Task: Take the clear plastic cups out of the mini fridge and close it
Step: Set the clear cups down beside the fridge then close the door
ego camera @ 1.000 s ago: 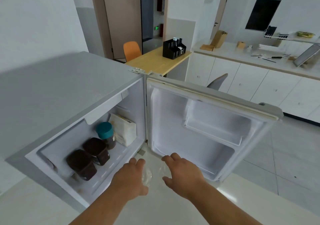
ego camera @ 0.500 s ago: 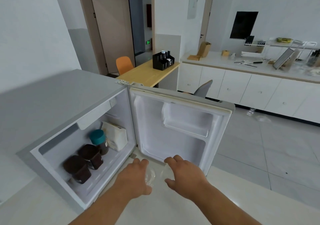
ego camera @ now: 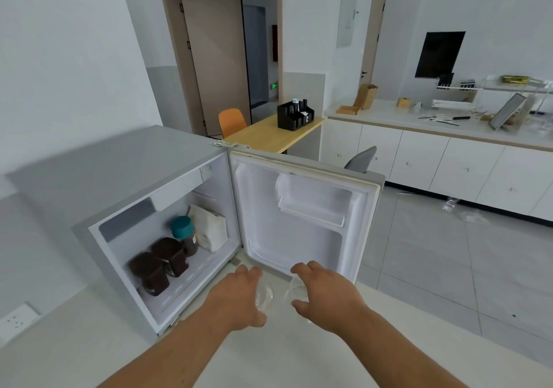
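A grey mini fridge (ego camera: 125, 175) stands on a white counter (ego camera: 269, 348) with its door (ego camera: 302, 217) swung wide open to the right. In front of it, low over the counter, my left hand (ego camera: 239, 295) is closed around a clear plastic cup (ego camera: 264, 296). My right hand (ego camera: 323, 290) grips a second clear plastic cup (ego camera: 294, 290) beside it. Both cups are outside the fridge, just below the door's bottom edge, and are partly hidden by my fingers.
Inside the fridge sit two dark brown containers (ego camera: 158, 265), a teal-lidded jar (ego camera: 184, 232) and a white packet (ego camera: 209, 230). A wall socket (ego camera: 18, 322) is at the left. Behind are a wooden table (ego camera: 275, 133), an orange chair (ego camera: 232, 121) and white cabinets (ego camera: 434, 163).
The view has pulled back and tilted up, so the fridge looks smaller and farther. Both hands stay over the counter holding the cups.
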{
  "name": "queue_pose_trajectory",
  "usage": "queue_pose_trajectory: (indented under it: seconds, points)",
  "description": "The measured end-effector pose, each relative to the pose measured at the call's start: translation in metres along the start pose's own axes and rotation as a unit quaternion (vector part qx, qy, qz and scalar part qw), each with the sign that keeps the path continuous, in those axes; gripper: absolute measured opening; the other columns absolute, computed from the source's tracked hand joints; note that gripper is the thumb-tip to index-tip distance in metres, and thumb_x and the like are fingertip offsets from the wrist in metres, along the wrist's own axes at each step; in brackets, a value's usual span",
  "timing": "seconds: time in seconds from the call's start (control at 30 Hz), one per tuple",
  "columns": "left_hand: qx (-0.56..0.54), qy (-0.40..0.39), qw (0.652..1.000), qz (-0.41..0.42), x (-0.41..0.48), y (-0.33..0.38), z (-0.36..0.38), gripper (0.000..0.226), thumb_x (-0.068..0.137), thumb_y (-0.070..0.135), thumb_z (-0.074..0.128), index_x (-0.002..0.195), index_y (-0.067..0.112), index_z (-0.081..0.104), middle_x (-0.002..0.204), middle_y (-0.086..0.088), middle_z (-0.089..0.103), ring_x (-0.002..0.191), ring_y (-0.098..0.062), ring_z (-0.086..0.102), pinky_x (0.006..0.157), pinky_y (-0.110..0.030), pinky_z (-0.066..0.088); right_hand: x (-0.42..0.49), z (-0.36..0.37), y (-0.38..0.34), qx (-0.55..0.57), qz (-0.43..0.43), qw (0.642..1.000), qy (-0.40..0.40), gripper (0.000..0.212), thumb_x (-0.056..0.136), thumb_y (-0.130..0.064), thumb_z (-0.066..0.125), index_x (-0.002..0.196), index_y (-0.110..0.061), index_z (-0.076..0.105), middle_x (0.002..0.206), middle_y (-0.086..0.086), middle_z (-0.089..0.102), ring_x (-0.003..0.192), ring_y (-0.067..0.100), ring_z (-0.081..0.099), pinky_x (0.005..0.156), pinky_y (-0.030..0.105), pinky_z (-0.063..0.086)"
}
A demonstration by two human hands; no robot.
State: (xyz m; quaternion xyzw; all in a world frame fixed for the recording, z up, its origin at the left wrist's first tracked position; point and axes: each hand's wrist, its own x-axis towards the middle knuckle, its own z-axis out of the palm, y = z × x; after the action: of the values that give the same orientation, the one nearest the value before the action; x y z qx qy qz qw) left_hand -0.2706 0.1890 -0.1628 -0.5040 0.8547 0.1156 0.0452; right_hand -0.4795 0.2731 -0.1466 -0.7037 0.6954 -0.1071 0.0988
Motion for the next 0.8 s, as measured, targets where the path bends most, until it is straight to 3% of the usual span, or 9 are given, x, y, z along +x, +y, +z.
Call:
queue_pose_trajectory:
  seconds: [0.23,0.43,0.8]
  points:
    - [-0.008,0.012,0.999,-0.042,-0.041,-0.021,0.008,0.097,0.066,0.060,0.078,0.147,0.030,0.033,0.136,0.001,0.046,0.116,-0.021,0.057,0.084,-0.031,0.049,-0.005,0.014,-0.027,0.004,-0.050,0.999,-0.018,0.065,0.089,-0.053,0.061,0.147,-0.037,0.036,0.136,-0.010,0.051,0.109,0.019,0.060,0.076,0.032,0.047]
    - [-0.024,0.006,0.997,-0.075,-0.066,-0.060,0.013,0.099,0.067,0.063,0.078,0.148,0.032,0.030,0.140,0.002,0.045,0.122,-0.023,0.054,0.097,-0.037,0.053,0.002,0.028,-0.066,0.001,-0.083,0.996,-0.044,0.065,0.089,-0.053,0.061,0.146,-0.037,0.034,0.136,-0.009,0.051,0.110,0.018,0.059,0.081,0.035,0.053]
    - [-0.017,-0.017,0.997,-0.073,-0.073,-0.146,0.020,0.098,0.068,0.060,0.079,0.147,0.032,0.029,0.139,0.001,0.043,0.121,-0.024,0.053,0.096,-0.042,0.054,0.048,0.052,-0.140,-0.012,-0.090,0.994,-0.065,0.064,0.090,-0.052,0.062,0.146,-0.037,0.034,0.133,-0.009,0.052,0.107,0.017,0.059,0.080,0.033,0.052]
